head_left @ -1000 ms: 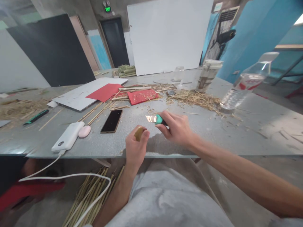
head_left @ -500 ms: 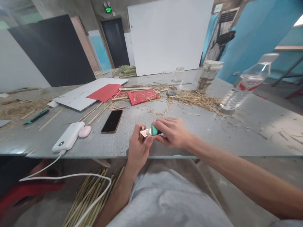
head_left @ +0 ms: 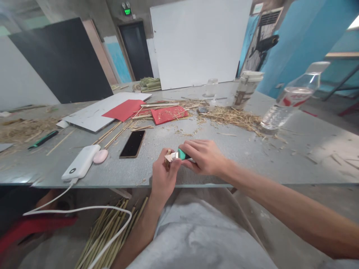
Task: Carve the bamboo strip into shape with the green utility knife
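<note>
My right hand [head_left: 203, 157] is closed around the green and black handle of a utility knife [head_left: 181, 154], its bright metal front end pointing left. Pinched between the thumb and fingers of my left hand [head_left: 164, 173] is a short tan piece of stalk [head_left: 168, 154], mostly covered by the fingers. The knife's front end lies against this piece, close to my left thumb. Both hands are together just above the table's front edge. Where exactly the blade touches is too small to tell.
A phone [head_left: 132, 144], a white power bank [head_left: 81, 163] with a cable and a pink round object [head_left: 100, 156] lie left. Beyond are red papers [head_left: 169, 114] and straw scraps [head_left: 232, 117]. At right stand a tumbler [head_left: 246, 89] and a water bottle [head_left: 293, 99]. Another cutter [head_left: 43, 139] lies far left.
Both hands, with the knife and the stalk piece, have shifted very slightly left. The grips look the same, and the things on the table have not moved.
</note>
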